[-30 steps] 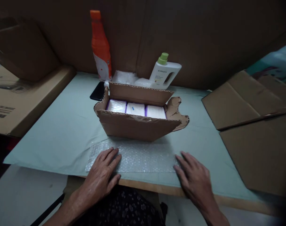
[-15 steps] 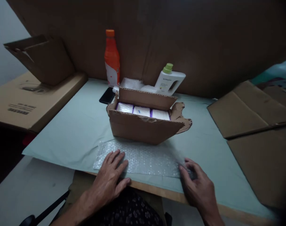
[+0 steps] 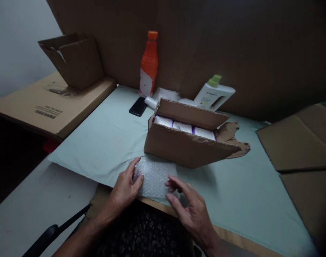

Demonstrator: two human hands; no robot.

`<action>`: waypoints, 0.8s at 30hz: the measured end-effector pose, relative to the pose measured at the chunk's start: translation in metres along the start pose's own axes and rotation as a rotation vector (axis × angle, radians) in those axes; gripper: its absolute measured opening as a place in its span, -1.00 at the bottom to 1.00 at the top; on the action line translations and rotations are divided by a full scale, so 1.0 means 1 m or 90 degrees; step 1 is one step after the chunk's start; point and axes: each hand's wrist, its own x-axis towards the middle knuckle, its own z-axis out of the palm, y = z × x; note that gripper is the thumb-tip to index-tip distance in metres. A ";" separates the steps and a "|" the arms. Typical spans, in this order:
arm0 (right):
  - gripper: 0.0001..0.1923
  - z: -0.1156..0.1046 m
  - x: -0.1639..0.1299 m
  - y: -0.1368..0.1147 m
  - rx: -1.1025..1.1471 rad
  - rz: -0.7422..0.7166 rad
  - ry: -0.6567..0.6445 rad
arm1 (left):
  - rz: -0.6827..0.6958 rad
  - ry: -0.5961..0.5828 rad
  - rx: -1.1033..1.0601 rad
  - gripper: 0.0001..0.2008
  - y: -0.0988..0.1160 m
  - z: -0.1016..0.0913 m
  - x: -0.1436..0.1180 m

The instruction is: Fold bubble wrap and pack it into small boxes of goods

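A sheet of clear bubble wrap point(image 3: 155, 180) lies flat at the table's front edge, now in a short piece that looks folded over. My left hand point(image 3: 127, 185) rests at its left end, thumb and forefinger spread apart on the plastic. At the right end is my right hand point(image 3: 188, 205), its fingers curved and its thumb apart from them; whether the fingertips touch the wrap is hard to tell. Just behind the wrap stands an open cardboard box point(image 3: 191, 148) holding a row of white, purple-edged packs point(image 3: 181, 127).
Behind the box are an orange bottle point(image 3: 149, 64), a black phone point(image 3: 138, 106), more bubble wrap point(image 3: 167, 94) and a white jug point(image 3: 215, 94) with a green cap. Cardboard boxes flank the table, a flat one point(image 3: 53, 103) at left and another point(image 3: 294, 142) at right.
The wrap's right end has come over to the left, so the sheet is about half as long. My right hand moved left with it; the view has turned slightly left.
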 end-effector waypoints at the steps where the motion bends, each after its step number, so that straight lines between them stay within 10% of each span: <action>1: -0.64 0.000 0.001 0.008 -0.063 -0.011 0.016 | 0.007 -0.002 0.047 -0.41 -0.003 -0.002 0.004; 11: -0.75 0.011 0.012 0.035 -0.367 -0.044 -0.139 | 0.194 0.088 0.441 -0.32 -0.007 -0.019 0.001; 16: -0.70 0.011 0.023 0.033 -0.404 -0.043 -0.189 | 0.285 0.007 0.484 -0.73 -0.009 -0.014 0.005; 24: -0.69 -0.026 -0.006 0.071 -0.322 0.022 -0.038 | 0.267 0.064 0.385 -0.68 -0.026 -0.024 0.003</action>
